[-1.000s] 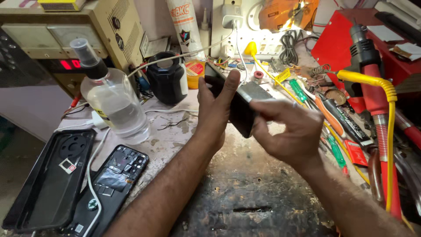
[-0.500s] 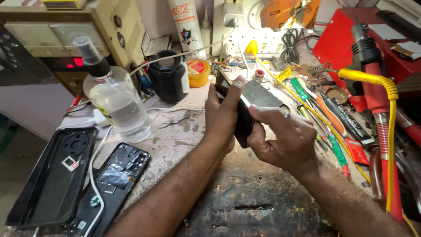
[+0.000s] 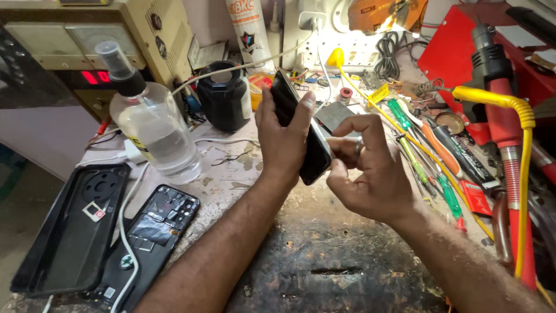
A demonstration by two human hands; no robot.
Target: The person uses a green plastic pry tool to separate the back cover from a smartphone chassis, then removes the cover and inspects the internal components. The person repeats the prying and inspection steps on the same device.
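Note:
My left hand (image 3: 284,145) grips a black phone (image 3: 317,155) from behind and holds it on edge, tilted, above the worn workbench (image 3: 324,255). The thumb lies along the phone's upper edge. My right hand (image 3: 370,174) wears a ring, and its thumb and forefinger are pinched against the phone's right side near the lower end. Whether a small tool sits between those fingertips is hidden. A thin grey plate (image 3: 336,116) lies on the bench just behind the phone.
A clear spray bottle (image 3: 156,139) and a black jar (image 3: 223,95) stand at left. A black phone case (image 3: 75,232) and an opened phone body (image 3: 153,232) lie at the near left. Screwdrivers (image 3: 428,156), a yellow cable (image 3: 521,122) and a red tool (image 3: 501,122) crowd the right side.
The phone has been turned from nearly flat to standing on edge. The grey plate has left my right hand, which now pinches the phone's side. Both hands have shifted slightly left.

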